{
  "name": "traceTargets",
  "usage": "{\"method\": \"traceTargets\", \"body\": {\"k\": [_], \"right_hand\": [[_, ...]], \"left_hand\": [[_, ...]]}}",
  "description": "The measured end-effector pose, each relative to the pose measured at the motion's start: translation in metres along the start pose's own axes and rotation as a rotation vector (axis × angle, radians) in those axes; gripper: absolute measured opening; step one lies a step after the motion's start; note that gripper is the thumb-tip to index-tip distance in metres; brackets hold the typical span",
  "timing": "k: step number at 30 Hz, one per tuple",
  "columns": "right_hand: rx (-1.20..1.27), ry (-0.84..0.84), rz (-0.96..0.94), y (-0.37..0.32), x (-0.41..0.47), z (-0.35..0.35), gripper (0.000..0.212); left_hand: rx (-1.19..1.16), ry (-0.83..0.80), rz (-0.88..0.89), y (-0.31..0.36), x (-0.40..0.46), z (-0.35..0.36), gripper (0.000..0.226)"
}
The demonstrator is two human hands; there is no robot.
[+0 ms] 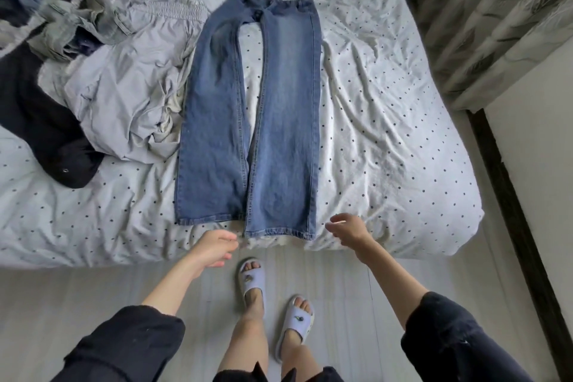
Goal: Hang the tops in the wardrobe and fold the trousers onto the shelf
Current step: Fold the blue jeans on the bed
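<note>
Faded blue denim jeans (251,121) lie flat on the dotted white bedsheet (387,133).
Left hand (215,246) and right hand (348,231) hover loosely curled, holding nothing; uneven hem grabs could skew the fold.

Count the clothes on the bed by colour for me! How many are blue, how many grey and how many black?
Blue: 1, the jeans spread flat on the bed.
Grey: 1 crumpled pile; I cannot tell how many garments are in it.
Black: 1 garment at the left.
Total: 3 that I can tell apart.
</note>
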State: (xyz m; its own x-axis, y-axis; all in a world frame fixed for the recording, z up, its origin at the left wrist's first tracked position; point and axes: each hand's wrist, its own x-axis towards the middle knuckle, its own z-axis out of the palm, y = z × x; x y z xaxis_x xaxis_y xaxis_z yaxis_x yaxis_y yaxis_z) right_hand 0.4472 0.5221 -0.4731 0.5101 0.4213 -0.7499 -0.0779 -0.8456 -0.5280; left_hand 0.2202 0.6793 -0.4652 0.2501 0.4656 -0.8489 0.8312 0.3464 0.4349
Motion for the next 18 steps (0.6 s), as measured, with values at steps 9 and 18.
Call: {"method": "traceTargets", "body": {"k": [9, 18], "right_hand": [[-0.110, -0.072, -0.140, -0.084, 0.027, 0.058, 0.035], [-0.178, -0.101, -0.088, -0.158, 0.074, 0.153, 0.033]], "left_hand": [[-0.001, 0.149, 0.045, 0.001, 0.051, -0.069, 0.035], [-0.077, 0.293, 0.119, 0.024, 0.170, -0.153, 0.037]]}}
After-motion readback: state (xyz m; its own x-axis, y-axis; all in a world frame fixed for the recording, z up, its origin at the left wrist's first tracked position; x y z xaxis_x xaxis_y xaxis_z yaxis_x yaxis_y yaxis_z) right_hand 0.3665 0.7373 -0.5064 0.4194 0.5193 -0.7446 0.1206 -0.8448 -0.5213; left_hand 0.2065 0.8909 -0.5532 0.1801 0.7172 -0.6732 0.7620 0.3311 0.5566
